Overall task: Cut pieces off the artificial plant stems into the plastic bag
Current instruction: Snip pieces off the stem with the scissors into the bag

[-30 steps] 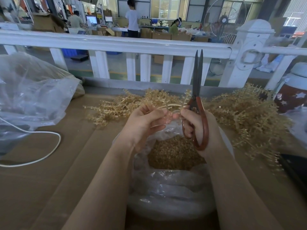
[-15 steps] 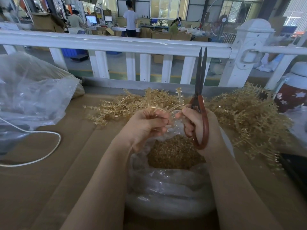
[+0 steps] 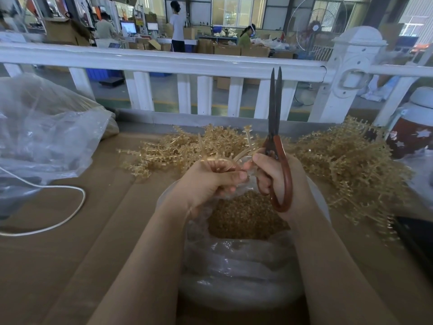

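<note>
The left hand grips a golden plastic plant stem above the clear plastic bag; just beside it, the right hand clasps red-handled scissors, blades nearly closed and upright.

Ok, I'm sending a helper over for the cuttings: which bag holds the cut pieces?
On the brown table, look right under the person's hands, nearer than the pile of gold stems. The cuttings bag has a rolled-down rim and small gold bits inside, unlike the big crumpled bag at far left.
</note>
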{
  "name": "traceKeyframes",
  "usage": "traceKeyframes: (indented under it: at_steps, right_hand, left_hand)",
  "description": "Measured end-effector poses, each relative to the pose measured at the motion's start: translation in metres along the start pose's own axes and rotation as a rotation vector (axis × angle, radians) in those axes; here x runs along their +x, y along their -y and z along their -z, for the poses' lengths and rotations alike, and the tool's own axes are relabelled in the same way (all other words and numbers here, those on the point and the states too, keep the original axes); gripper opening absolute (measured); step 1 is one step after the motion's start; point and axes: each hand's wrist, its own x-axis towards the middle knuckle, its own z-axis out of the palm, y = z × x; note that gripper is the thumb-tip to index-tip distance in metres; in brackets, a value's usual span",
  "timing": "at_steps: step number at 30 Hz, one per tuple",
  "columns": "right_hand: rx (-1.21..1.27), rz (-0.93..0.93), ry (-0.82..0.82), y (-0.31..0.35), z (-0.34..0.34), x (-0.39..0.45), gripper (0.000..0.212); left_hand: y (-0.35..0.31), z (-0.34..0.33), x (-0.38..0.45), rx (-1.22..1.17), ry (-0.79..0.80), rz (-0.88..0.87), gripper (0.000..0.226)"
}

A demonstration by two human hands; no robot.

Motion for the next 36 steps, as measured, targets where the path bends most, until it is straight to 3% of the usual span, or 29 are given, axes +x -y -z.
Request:
traceKeyframes:
  at_steps: [4, 8, 12, 15, 21, 29, 36]
  right_hand:
    - [-0.139, 0.034, -0.102, 0.0, -0.001, 0.001, 0.012]
    - [-0.376, 0.032, -0.107, -0.004, -0.008, 0.001, 0.006]
    - [-0.414, 0.039, -0.101, -0.004, -0.011, -0.001, 0.012]
    - [-0.424, 0.055, -0.121, -0.004, -0.01, -0.002, 0.022]
    - [-0.607, 0.149, -0.035, -0.005, -0.005, -0.005, 0.027]
    - [-0.917, 0.26, 0.014, -0.011, 0.001, -0.005, 0.049]
    - [-1.033, 0.277, -0.001, -0.014, 0.004, -0.006, 0.044]
  left_hand:
    - [-0.005, 0.001, -0.003, -0.032, 0.055, 0.003, 0.011]
    - [-0.008, 0.002, -0.004, -0.215, 0.081, -0.016, 0.011]
    - [-0.007, 0.005, 0.0, -0.308, -0.068, -0.042, 0.006]
    - [-0.006, 0.009, 0.002, -0.367, -0.205, -0.072, 0.021]
    - [-0.006, 0.012, 0.005, -0.391, -0.295, -0.136, 0.029]
    - [-0.006, 0.018, 0.004, -0.402, -0.276, -0.175, 0.013]
    - [-0.008, 0.02, 0.004, -0.425, -0.225, -0.196, 0.015]
